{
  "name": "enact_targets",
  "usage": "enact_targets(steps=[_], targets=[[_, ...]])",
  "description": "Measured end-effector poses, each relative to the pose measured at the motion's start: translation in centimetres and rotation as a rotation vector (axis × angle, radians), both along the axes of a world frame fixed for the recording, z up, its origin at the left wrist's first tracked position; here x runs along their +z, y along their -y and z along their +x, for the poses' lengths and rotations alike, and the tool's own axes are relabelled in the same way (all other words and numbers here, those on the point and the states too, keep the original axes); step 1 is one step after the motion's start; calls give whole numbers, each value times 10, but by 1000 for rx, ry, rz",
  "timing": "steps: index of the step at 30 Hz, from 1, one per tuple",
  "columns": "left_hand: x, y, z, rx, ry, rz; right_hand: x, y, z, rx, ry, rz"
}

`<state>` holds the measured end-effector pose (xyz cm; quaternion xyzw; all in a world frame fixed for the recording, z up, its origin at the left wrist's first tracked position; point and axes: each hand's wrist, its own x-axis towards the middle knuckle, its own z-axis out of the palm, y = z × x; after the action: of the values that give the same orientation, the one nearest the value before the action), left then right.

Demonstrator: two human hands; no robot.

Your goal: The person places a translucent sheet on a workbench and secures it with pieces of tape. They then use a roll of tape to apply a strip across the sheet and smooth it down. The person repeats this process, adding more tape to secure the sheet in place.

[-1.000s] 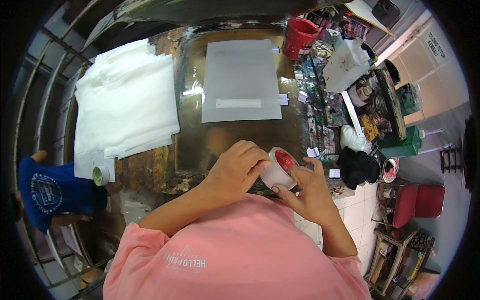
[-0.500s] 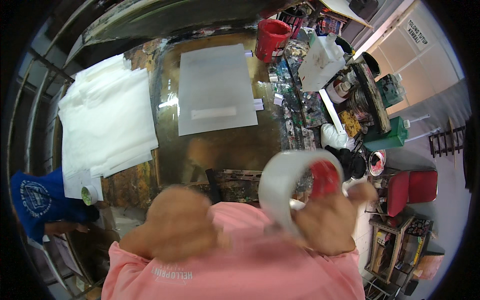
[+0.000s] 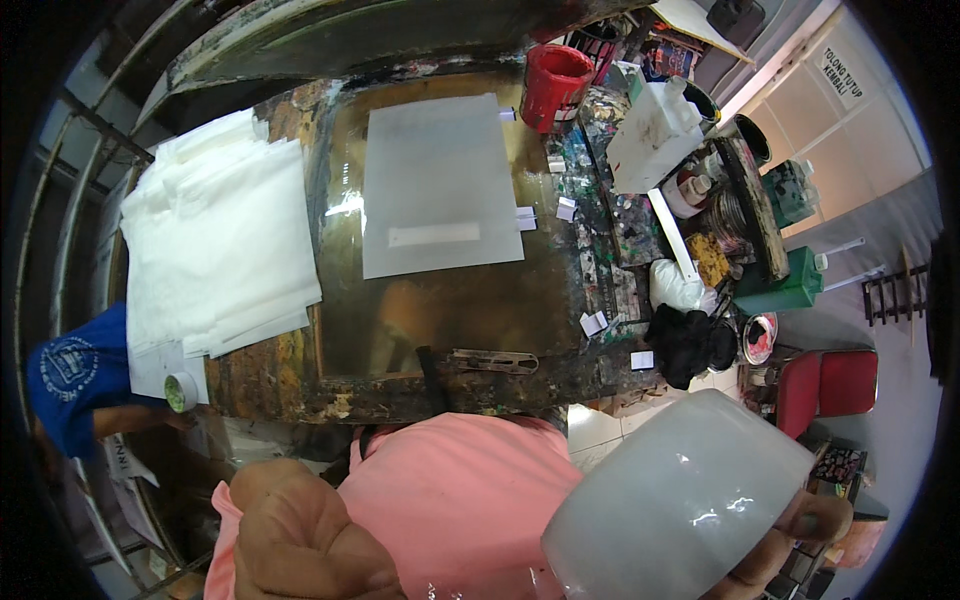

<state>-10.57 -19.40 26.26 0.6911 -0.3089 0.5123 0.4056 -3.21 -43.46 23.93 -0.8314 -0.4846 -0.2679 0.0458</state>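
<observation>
A wide roll of clear packing tape (image 3: 680, 500) is in my right hand (image 3: 790, 540) at the lower right, its fingers wrapped round the roll's right edge. My left hand (image 3: 310, 540) is closed at the lower left, in front of my pink shirt. Faint glints between the hands look like a clear strip of tape (image 3: 485, 582) stretched from the roll to my left fingers; the lower edge cuts off part of it. Beyond the hands, a translucent grey sheet (image 3: 440, 190) lies on the brownish glass-like worktop (image 3: 480, 320), with a pale rectangle near its front edge.
A stack of white sheets (image 3: 220, 240) covers the left side, a small green tape roll (image 3: 180, 391) near it. A cutter knife (image 3: 493, 361) lies at the front edge. A red bucket (image 3: 556, 90) and white jug (image 3: 655, 137) stand behind. A person in blue (image 3: 75, 375) is at left.
Both hands have come down and nearer, the left further left and the right further right. The tape roll has turned so that its broad outer face shows.
</observation>
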Motion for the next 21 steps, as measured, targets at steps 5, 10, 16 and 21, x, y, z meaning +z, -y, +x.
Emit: enact_targets(steps=[5, 10, 16, 21], targets=[[3, -6, -2, -12, -65, -43, -7, -5, 10, 16, 15, 39], [4, -8, 6, -102, -135, -91, -67, 1, 67, -79, -84, 194], [-15, -32, 37, 4, -407, 12, -158, 14, 174, -346, -202, 263], [-52, -23, 78, 46, -685, -8, -192, 47, 199, -628, -88, 272]])
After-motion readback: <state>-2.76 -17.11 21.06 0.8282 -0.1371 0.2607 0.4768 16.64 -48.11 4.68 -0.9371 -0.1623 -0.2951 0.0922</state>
